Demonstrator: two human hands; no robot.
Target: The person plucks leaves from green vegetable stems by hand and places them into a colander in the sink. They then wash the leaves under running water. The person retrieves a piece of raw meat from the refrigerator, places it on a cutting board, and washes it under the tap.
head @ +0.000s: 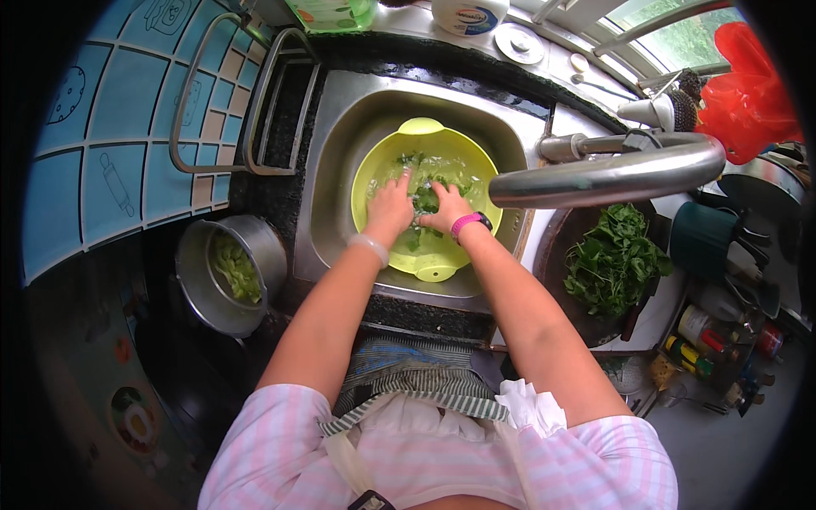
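Observation:
A lime-green plastic basin [446, 258] of water stands in a stainless steel sink [331, 172], with green leaves [426, 199] in it. My left hand [390, 207] reaches into the basin at the left of the leaves, its fingers spread. On the other side, my right hand [448, 209] touches the leaves with fingers apart; whether any are gripped does not show clearly. A heap of leafy greens [615, 258] lies in a dark round pan to the right. At the left, a metal pot [204, 296] holds paler green pieces [236, 264].
The steel faucet [574, 185] reaches over the basin's right edge. A metal rack [252, 115] stands at the left wall. Behind the sink are bottles [468, 16] and a white lid [519, 43]. A red plastic bag [746, 95] hangs at the upper right.

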